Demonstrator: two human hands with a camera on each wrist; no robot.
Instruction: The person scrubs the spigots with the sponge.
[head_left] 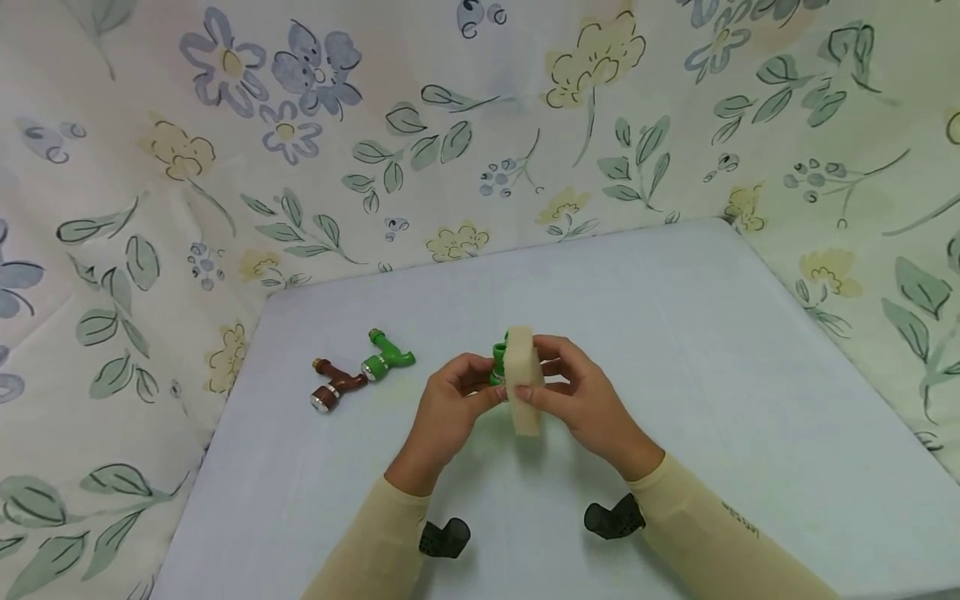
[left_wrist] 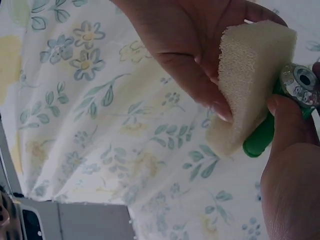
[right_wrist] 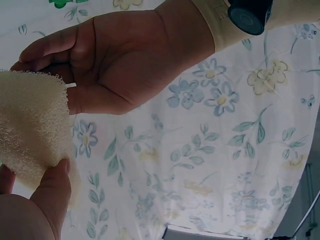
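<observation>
My left hand (head_left: 453, 398) grips a green tap (head_left: 498, 363) between thumb and fingers above the middle of the table. In the left wrist view its silvery round end (left_wrist: 300, 84) shows beside the thumb. A pale cream sponge block (head_left: 522, 379) stands on edge against the tap's right side. My right hand (head_left: 581, 400) pinches this sponge, thumb on the near face and fingers behind. The right wrist view shows the sponge (right_wrist: 32, 120) hiding the tap and part of the left hand (right_wrist: 122, 57).
Left of the hands, a second green tap (head_left: 387, 356) and a brown tap (head_left: 337, 383) lie on the white table (head_left: 675, 317). Floral cloth (head_left: 465, 125) hangs behind and at the sides. Each sleeved wrist carries a small black camera (head_left: 445, 538).
</observation>
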